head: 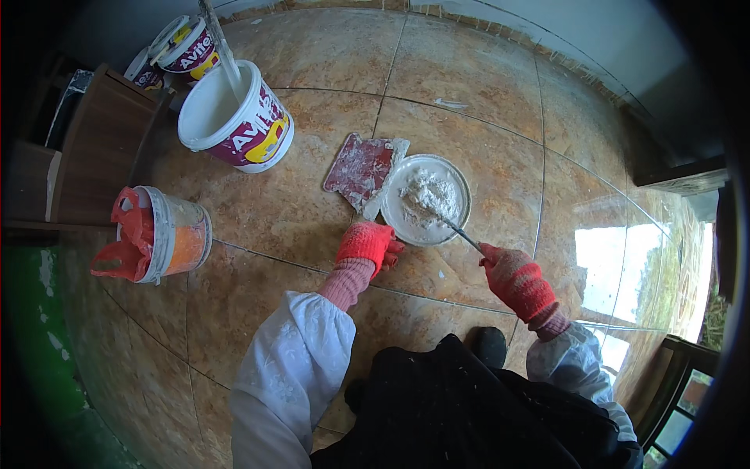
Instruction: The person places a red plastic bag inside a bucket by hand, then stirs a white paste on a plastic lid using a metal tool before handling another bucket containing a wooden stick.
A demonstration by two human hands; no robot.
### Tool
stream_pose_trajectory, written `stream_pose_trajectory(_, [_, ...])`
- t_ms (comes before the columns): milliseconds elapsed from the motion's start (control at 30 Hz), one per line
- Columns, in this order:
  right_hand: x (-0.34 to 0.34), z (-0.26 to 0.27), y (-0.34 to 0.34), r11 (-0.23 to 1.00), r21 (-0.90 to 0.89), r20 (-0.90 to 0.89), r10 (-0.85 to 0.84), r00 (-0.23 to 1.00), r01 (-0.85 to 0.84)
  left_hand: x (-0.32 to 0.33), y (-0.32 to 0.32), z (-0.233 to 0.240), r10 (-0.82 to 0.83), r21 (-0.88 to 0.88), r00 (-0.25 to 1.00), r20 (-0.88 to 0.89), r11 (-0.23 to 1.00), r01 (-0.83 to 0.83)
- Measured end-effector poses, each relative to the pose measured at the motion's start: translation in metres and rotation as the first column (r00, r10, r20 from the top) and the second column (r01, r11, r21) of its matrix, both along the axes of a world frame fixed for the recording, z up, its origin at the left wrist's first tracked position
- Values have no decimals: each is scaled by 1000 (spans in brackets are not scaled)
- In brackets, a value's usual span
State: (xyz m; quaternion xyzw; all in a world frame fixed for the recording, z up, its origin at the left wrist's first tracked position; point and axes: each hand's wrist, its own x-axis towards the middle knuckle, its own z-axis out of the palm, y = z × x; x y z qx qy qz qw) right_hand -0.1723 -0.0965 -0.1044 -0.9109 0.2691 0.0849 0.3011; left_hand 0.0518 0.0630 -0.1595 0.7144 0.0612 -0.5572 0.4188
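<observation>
Both my hands wear red knit gloves dusted with white. My right hand is closed around the handle of a thin metal tool, whose far end is buried in a heap of white paste. The paste lies in a round white lid or shallow tray on the tiled floor. Near the lid's lower left edge is my left hand, its fingers curled; whether it grips the rim cannot be seen. A dark red, paste-smeared plastic sheet or plate lies against the lid's left side.
A large white Avitex bucket with a coated stick stands at upper left, smaller buckets behind it. A paste-stained bucket with a red plastic bag stands at left, near a brown wooden cabinet.
</observation>
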Motion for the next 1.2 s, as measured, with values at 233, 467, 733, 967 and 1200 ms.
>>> stream_pose_trajectory(233, [10,2,2,999,13,-41,-35,999,36,-3,-4,-7,15,10,1000,6,1000,-15])
stream_pose_trajectory(467, [-7,15,6,997,58,58,-46,997,42,-6,-7,-9,40,-12,999,7,999,-40])
stream_pose_trajectory(733, [19,0,-1,999,-24,-106,-23,994,20,-7,-19,-7,92,51,994,-54,995,-90])
stream_pose_trajectory(967, [1,21,6,997,-4,85,-76,994,76,-11,-21,-18,10,22,1000,-19,1000,-9])
stream_pose_trajectory(1200, [-3,20,-4,998,-40,-19,41,999,-42,-11,-26,-30,35,70,999,9,997,-35])
